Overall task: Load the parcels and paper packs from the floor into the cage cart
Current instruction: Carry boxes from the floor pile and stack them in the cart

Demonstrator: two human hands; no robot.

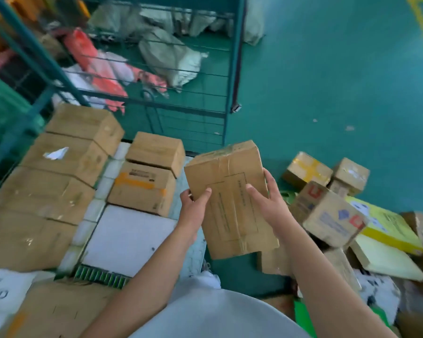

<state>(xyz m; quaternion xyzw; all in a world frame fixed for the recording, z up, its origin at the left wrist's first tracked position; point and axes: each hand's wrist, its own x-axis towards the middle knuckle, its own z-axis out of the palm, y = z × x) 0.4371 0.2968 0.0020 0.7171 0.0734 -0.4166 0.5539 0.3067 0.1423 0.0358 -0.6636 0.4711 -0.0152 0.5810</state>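
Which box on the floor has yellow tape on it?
The small box farthest back in the floor pile, left of another small box. Yellow tape crosses its top; the others nearby show no yellow tape.

Stacked brown cardboard boxes [66,172] fill the green wire cage cart [22,59] at left; a heap of loose cardboard parcels [327,201] lies on the green floor [327,81] at right, sacks [166,52] behind.
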